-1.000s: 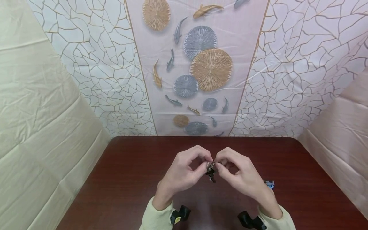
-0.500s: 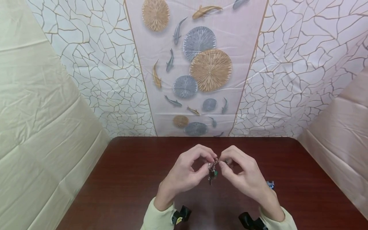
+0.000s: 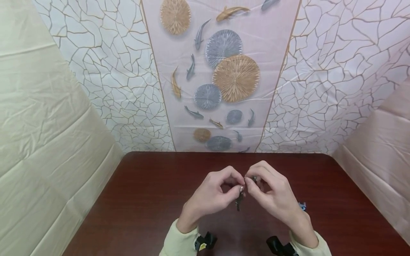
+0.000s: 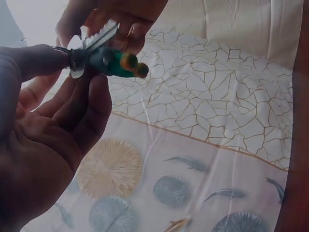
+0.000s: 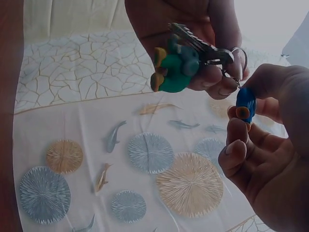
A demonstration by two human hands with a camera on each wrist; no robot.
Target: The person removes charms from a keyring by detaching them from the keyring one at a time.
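Note:
Above the dark red table [image 3: 144, 199] both hands meet at a small key ring [image 5: 237, 54]. My left hand [image 3: 241, 188] pinches the ring, from which hang a silver key [image 4: 99, 37] and a green charm with orange ends [image 4: 118, 63]. My right hand [image 3: 248, 182] pinches a blue charm [image 5: 245, 104], joined to the ring by a short chain. In the head view the key [image 3: 238, 204] dangles below the fingertips. Both hands are held above the table top.
A small blue object [image 3: 301, 205] lies on the table beside the right wrist. Patterned sheets with fish and round shapes [image 3: 221, 71] wall in the back, and plain cream sheets [image 3: 41, 124] close the sides. Black wrist cameras [image 3: 205, 241] sit on the cuffs.
Both hands have drifted slightly to the right while keeping hold of the ring. The hanging key and charm have swung and turned beneath the fingers.

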